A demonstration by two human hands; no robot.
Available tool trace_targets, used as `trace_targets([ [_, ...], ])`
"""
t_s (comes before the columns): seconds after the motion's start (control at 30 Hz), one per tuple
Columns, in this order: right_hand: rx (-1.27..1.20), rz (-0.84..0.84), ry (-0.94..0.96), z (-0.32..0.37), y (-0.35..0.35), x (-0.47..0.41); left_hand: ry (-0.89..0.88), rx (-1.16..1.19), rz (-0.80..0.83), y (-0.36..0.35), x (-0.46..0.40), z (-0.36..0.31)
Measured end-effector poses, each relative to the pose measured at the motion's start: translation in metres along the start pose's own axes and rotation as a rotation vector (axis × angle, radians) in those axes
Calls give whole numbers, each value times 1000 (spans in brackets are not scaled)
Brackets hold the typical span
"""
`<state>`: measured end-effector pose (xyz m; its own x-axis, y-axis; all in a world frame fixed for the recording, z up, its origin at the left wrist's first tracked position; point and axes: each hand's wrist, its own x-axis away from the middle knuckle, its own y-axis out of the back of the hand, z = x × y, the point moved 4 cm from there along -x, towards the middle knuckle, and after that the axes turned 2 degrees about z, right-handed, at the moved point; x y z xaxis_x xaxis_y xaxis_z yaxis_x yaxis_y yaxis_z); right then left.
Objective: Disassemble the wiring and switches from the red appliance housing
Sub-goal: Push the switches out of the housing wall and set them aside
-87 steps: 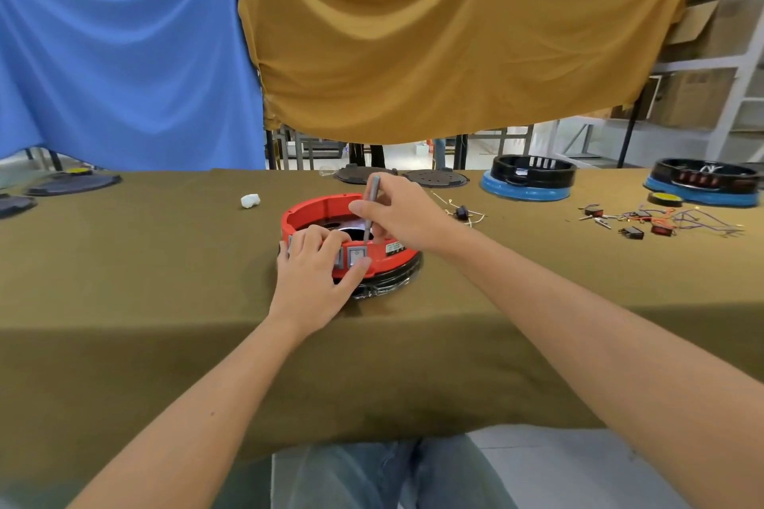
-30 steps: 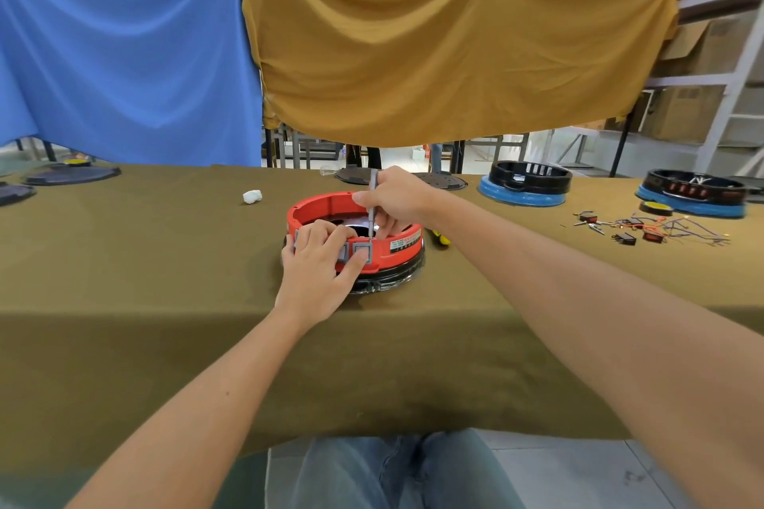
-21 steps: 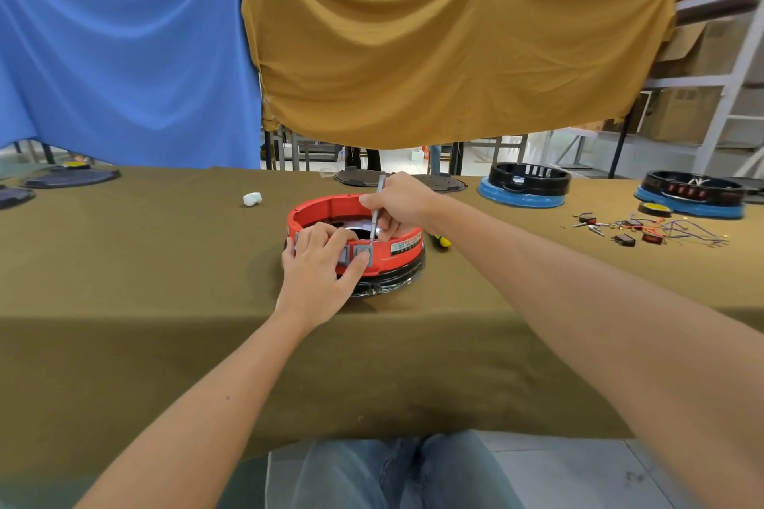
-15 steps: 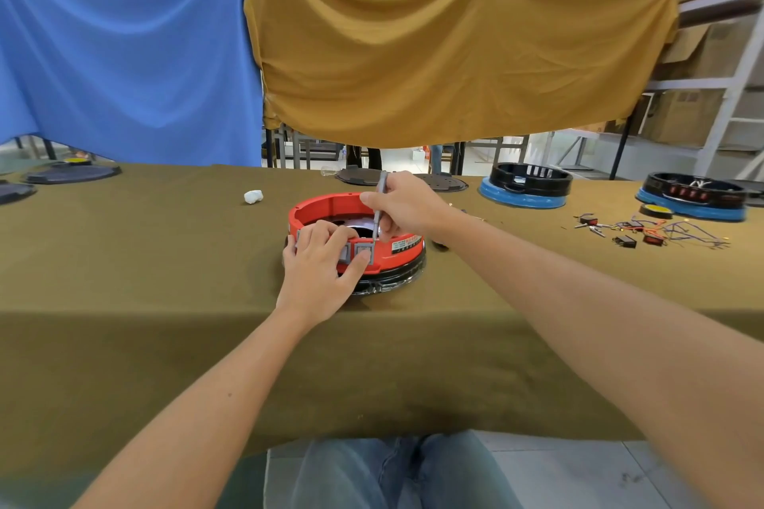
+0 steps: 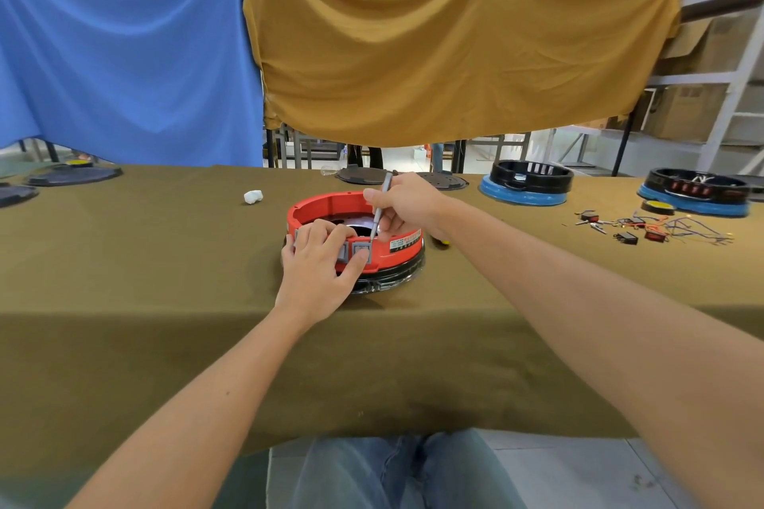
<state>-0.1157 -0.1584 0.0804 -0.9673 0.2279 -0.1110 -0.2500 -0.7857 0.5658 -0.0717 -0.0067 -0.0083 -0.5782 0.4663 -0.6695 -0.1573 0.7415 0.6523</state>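
A round red appliance housing (image 5: 326, 206) on a black base sits on the olive-covered table (image 5: 144, 260). Two grey switches are set in its near wall; one grey switch (image 5: 361, 249) shows beside my thumb. My left hand (image 5: 317, 265) grips the near rim, fingers curled over the edge, thumb pressed under that switch. My right hand (image 5: 403, 205) pinches a thin grey tool (image 5: 380, 205), its tip pointing down inside the housing just behind the switch. Wiring inside the housing is hidden.
Loose switches and coloured wires (image 5: 653, 224) lie at the right. Two black housings on blue bases (image 5: 526, 183) (image 5: 696, 191) stand at the back right, black discs (image 5: 70, 177) at back left. A white lump (image 5: 253, 196) lies left of the red housing. A yellow-tipped tool (image 5: 441, 240) peeks beneath my right forearm.
My right hand has kept working the grey tool behind the switch, tilting it slightly between frames. My left hand has stayed on the housing's near rim.
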Motion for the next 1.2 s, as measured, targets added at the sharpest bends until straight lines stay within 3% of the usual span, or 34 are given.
trace_targets([
  [0.17,77,59,-147,7,0,-4,3,0,-3,2,1,-2],
  [0.3,87,43,-159,9,0,-3,2,2,0,3,1,-4],
  [0.5,-13,-132,54,1,-5,10,5,6,5,2,0,-2],
  [0.73,212,-276,212,7,-18,27,-1,6,7,2,1,-2],
  [1.07,121,-64,-29,14,-8,11,-2,-3,2,2,1,-1],
  [1.2,157,-132,14,12,-12,13,1,2,1,1,0,-1],
])
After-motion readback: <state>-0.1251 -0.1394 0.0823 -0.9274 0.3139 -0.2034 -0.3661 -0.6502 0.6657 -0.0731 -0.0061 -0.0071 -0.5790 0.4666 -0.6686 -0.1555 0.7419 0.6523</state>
